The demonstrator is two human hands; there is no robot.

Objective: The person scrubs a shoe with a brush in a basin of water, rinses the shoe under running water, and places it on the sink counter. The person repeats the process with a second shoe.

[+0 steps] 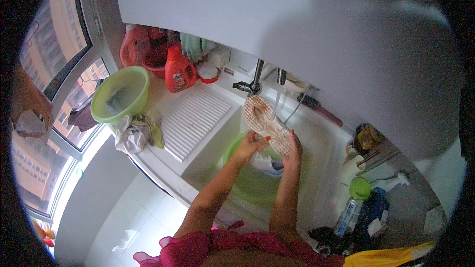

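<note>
A shoe [262, 121] with a pale, patterned sole turned upward is held under the faucet [256, 81], with a stream of water falling onto it. My left hand [251, 146] grips it at its lower left side, and my right hand [293, 149] holds its heel end from the right. Below, a green basin [247, 185] stands in the white sink [322, 168], with another white and grey shoe [266, 164] in it.
A ribbed washboard [195, 121] lies left of the sink. Behind it are red bottles [179, 69], a green basin [118, 94] and cloths [133, 136]. A long-handled brush [324, 109] lies along the back edge. Several bottles, a green-lidded container [359, 188] and dark cloths crowd the right.
</note>
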